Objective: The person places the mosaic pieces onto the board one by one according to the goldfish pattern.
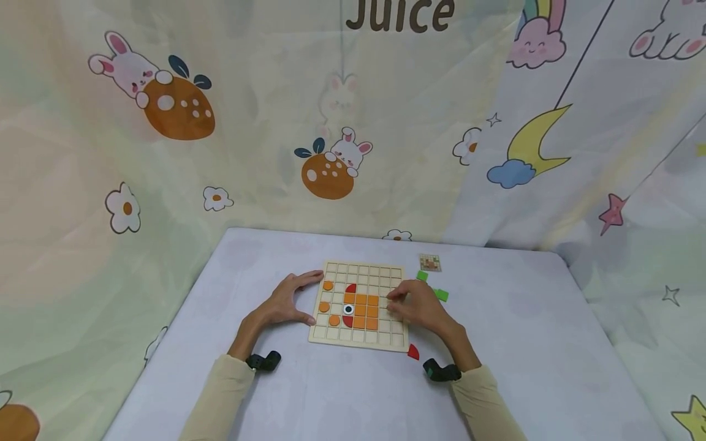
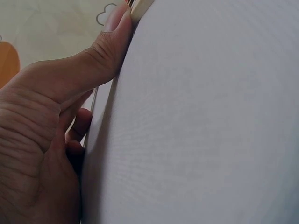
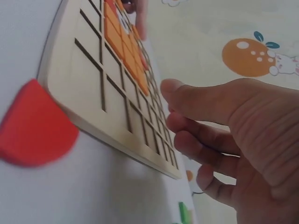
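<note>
A square wooden grid board (image 1: 396,337) lies on the table. Orange squares (image 1: 366,312) fill its middle, beside a black-and-white eye piece (image 1: 349,310) with one red quarter-round piece (image 1: 351,288) above and another below. Three orange discs (image 1: 323,307) sit toward its left side. My left hand (image 1: 284,300) spans the board's left edge, thumb near the front corner and fingers near the back, touching it. Over the right columns hovers my right hand (image 1: 421,304), fingers loosely bent; the right wrist view shows no piece between thumb and fingertips.
A loose red quarter-round piece (image 3: 37,128) lies just off the board's front right corner. Green squares (image 1: 442,295) lie right of the board, partly behind my right hand. Farther back is a small picture card (image 1: 430,263). A printed cloth hangs behind the white table (image 1: 529,331).
</note>
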{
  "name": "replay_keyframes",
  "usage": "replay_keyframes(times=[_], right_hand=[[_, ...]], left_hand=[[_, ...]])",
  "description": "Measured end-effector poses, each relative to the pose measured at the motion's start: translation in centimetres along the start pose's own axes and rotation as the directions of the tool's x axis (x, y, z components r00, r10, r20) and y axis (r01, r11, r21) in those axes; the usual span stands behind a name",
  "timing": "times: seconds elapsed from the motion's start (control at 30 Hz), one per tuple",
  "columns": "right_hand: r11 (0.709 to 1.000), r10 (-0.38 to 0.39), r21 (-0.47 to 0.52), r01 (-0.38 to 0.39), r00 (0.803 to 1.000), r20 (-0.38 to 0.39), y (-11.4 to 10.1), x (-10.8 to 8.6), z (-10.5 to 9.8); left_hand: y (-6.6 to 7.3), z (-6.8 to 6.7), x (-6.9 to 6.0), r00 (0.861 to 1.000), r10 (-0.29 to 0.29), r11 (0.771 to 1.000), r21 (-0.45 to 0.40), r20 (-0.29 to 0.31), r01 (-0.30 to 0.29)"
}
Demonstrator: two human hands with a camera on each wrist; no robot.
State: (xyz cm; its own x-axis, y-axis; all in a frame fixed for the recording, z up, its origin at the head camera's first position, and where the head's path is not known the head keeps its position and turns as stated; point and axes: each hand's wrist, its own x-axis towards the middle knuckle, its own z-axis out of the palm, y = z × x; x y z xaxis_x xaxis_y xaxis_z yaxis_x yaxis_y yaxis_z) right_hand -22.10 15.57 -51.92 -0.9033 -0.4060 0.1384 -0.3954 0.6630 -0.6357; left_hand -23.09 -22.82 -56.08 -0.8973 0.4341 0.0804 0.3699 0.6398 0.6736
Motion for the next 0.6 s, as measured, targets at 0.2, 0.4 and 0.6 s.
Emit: replay_keyframes(times=[0.2,0.4,0.6], right_hand=[[1.000,-0.018,0.018,0.016,0.995,0.094,0.4,-1.5,-1.9],[0.996,0.044,0.067,-0.062,0.968,0.245,1.0,-3.2,-3.0],[0.997,0.047,0.043,-0.063,0.951,0.305,1.3,-4.7,-3.2]], left_hand=[[0.1,0.0,0.0,1.000,0.006,1.000,-0.018,-0.003,-0.006],[0.2,0.0,0.0,1.000,0.011,1.000,-0.012,-0.001,-0.011],[0.2,-0.1,0.0,1.000,0.004,1.000,-0.022,0.004,-0.004]])
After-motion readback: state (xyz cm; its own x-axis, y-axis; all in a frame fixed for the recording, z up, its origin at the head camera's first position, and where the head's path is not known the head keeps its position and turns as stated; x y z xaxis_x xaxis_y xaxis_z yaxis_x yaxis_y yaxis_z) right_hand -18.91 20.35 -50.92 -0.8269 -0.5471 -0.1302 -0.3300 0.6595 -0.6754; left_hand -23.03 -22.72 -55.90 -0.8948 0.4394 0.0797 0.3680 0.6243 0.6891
